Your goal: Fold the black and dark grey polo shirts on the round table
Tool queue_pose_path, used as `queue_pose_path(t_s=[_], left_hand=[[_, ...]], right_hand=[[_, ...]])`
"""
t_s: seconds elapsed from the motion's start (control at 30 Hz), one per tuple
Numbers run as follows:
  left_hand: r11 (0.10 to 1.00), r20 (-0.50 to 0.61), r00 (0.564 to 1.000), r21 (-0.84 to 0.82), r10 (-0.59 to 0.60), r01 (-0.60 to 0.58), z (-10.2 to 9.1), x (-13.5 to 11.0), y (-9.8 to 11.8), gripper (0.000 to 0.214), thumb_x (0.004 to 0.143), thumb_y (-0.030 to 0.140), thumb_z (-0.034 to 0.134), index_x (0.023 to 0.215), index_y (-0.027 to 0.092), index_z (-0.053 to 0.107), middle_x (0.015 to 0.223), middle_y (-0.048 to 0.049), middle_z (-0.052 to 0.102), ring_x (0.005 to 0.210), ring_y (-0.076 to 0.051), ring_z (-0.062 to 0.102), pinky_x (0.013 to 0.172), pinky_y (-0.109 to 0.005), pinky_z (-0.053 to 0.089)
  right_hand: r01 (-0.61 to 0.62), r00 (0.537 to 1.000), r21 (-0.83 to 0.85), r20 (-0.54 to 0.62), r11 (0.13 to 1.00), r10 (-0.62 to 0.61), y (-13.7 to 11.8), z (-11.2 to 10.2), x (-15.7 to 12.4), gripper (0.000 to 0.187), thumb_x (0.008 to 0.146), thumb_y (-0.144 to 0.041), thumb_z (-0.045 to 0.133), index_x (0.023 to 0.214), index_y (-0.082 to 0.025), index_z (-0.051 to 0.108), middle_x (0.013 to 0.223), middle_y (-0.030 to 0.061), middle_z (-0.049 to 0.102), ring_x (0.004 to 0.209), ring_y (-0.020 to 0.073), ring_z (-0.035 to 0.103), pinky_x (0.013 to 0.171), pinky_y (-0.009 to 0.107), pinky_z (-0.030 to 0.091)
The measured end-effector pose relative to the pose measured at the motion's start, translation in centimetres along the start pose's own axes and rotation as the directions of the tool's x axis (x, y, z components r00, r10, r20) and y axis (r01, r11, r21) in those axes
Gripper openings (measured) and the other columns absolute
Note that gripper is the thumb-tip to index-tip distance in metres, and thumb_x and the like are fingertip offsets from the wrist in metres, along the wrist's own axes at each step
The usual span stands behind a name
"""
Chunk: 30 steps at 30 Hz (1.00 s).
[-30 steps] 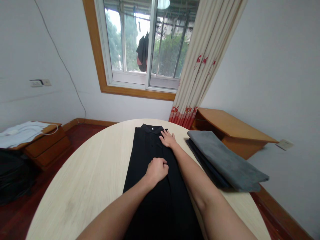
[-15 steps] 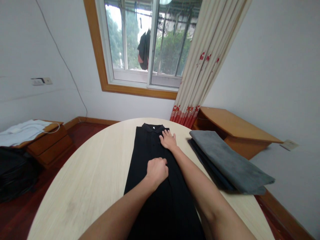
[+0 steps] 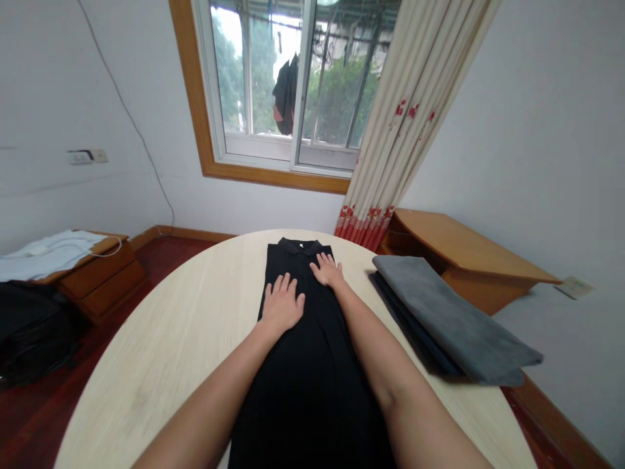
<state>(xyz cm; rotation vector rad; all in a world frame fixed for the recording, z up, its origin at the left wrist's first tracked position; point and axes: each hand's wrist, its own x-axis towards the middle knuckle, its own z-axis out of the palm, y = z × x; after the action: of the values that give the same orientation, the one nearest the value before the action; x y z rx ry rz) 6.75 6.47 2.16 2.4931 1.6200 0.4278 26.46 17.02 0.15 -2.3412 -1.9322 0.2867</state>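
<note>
A black shirt is laid lengthwise down the middle of the frame on a pale round table, its collar pointed toward the window and its lower part cut off by the bottom edge. A small white label can be seen inside the collar, with the button strip set just below it. The left hand is placed flat on the shirt's left side, near the frame's centre, with the fingers spread — the grip is released. The right hand is rested slightly higher, on the right side of the shirt just below the collar, its fingers likewise spread and its grip released. On the right of the frame, a folded grey cloth is stacked over folded dark cloth at the table's edge, well apart from the shirt. Behind that pile a wooden desk is seen, and a cream curtain with red flowers is hung beside the window at the top. At the left edge, white cloth is spread on a wooden cabinet — a black bag is set below.
</note>
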Motion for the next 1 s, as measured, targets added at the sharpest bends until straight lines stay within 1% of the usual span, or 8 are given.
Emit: queue_pose_path(t_s=[0.17, 0.33, 0.5, 0.6, 0.67, 0.8, 0.9, 1.0], left_hand=[[0.998, 0.105, 0.994, 0.063, 0.015, -0.022, 1.6, 1.2, -4.0, 0.059, 0.1, 0.044, 0.026, 0.152, 0.016, 0.033, 0.162, -0.0102, 0.022, 0.15, -0.028, 0.017, 0.118, -0.057, 0.017], [0.994, 0.066, 0.997, 0.096, 0.038, -0.045, 2.7, 1.7, -4.5, 0.062, 0.099, 0.049, 0.027, 0.152, 0.016, 0.034, 0.161, -0.0102, 0.022, 0.15, -0.029, 0.016, 0.117, -0.06, 0.017], [0.992, 0.088, 0.994, 0.1, 0.068, -0.077, 2.4, 4.4, -5.8, 0.064, 0.099, 0.05, 0.026, 0.152, 0.016, 0.032, 0.162, -0.0096, 0.02, 0.151, -0.028, 0.015, 0.118, -0.058, 0.016], [0.988, 0.125, 0.99, 0.127, 0.068, -0.084, 1.7, 5.9, -6.3, 0.063, 0.1, 0.049, 0.024, 0.153, 0.015, 0.031, 0.162, -0.0108, 0.019, 0.151, -0.027, 0.015, 0.119, -0.056, 0.014], [0.983, 0.098, 0.992, 0.157, 0.084, -0.098, 1.1, 5.8, -5.8, 0.061, 0.1, 0.044, 0.025, 0.153, 0.014, 0.03, 0.162, -0.0119, 0.019, 0.15, -0.028, 0.015, 0.119, -0.055, 0.012], [0.97, 0.061, 0.98, 0.143, 0.191, -0.198, 0.4, 2.1, -3.1, 0.059, 0.099, 0.041, 0.029, 0.152, 0.014, 0.033, 0.161, -0.0127, 0.022, 0.15, -0.029, 0.018, 0.12, -0.054, 0.013], [0.938, 0.189, 0.924, 0.036, 0.331, -0.343, 0.1, -2.7, -0.6, 0.061, 0.099, 0.047, 0.031, 0.151, 0.017, 0.034, 0.161, -0.012, 0.023, 0.15, -0.027, 0.019, 0.119, -0.053, 0.017], [0.908, 0.318, 0.856, -0.04, 0.408, -0.418, -0.2, -7.2, 1.0, 0.058, 0.1, 0.044, 0.031, 0.151, 0.018, 0.034, 0.161, -0.0125, 0.023, 0.15, -0.027, 0.019, 0.119, -0.054, 0.017]], right_hand=[[-0.013, 0.999, 0.018, -0.03, 1.0, 0.013, -0.4, -0.1, -2.9, 0.07, 0.1, -0.054, 0.013, 0.156, -0.014, 0.021, 0.163, 0.0103, 0.012, 0.15, 0.0297, 0.007, 0.118, 0.057, 0.006], [0.002, 1.0, 0.015, -0.02, 1.0, -0.001, 0.2, 1.4, -5.8, 0.071, 0.099, -0.056, 0.015, 0.157, -0.014, 0.02, 0.163, 0.0101, 0.009, 0.15, 0.0299, 0.007, 0.118, 0.056, 0.009], [0.017, 0.996, 0.02, -0.084, 1.0, -0.016, -0.4, 1.0, -4.4, 0.07, 0.1, -0.055, 0.018, 0.155, -0.011, 0.025, 0.162, 0.0118, 0.016, 0.149, 0.03, 0.011, 0.118, 0.054, 0.01], [0.009, 0.982, 0.041, -0.19, 0.999, -0.001, -1.4, -0.1, -5.0, 0.064, 0.102, -0.048, 0.017, 0.151, -0.01, 0.035, 0.16, 0.0133, 0.024, 0.148, 0.0293, 0.017, 0.118, 0.054, 0.008], [0.042, 0.961, 0.044, -0.275, 0.998, -0.028, -1.8, -0.7, -7.3, 0.06, 0.103, -0.045, 0.019, 0.148, -0.012, 0.041, 0.158, 0.0127, 0.029, 0.147, 0.0282, 0.019, 0.118, 0.052, 0.008], [0.19, 0.924, -0.006, -0.337, 0.982, -0.181, -1.6, -1.2, -15.3, 0.048, 0.099, -0.044, 0.039, 0.135, -0.016, 0.055, 0.147, 0.0135, 0.046, 0.137, 0.0268, 0.037, 0.115, 0.046, 0.021], [0.224, 0.938, -0.025, -0.264, 0.974, -0.222, -1.2, -1.0, -21.6, 0.041, 0.094, -0.046, 0.051, 0.12, -0.016, 0.064, 0.123, 0.0143, 0.06, 0.115, 0.0261, 0.054, 0.099, 0.038, 0.039], [0.224, 0.962, -0.033, -0.153, 0.974, -0.227, -1.4, -1.0, -26.3, 0.036, 0.093, -0.044, 0.053, 0.114, -0.016, 0.065, 0.11, 0.0126, 0.062, 0.103, 0.0243, 0.059, 0.087, 0.033, 0.045]])
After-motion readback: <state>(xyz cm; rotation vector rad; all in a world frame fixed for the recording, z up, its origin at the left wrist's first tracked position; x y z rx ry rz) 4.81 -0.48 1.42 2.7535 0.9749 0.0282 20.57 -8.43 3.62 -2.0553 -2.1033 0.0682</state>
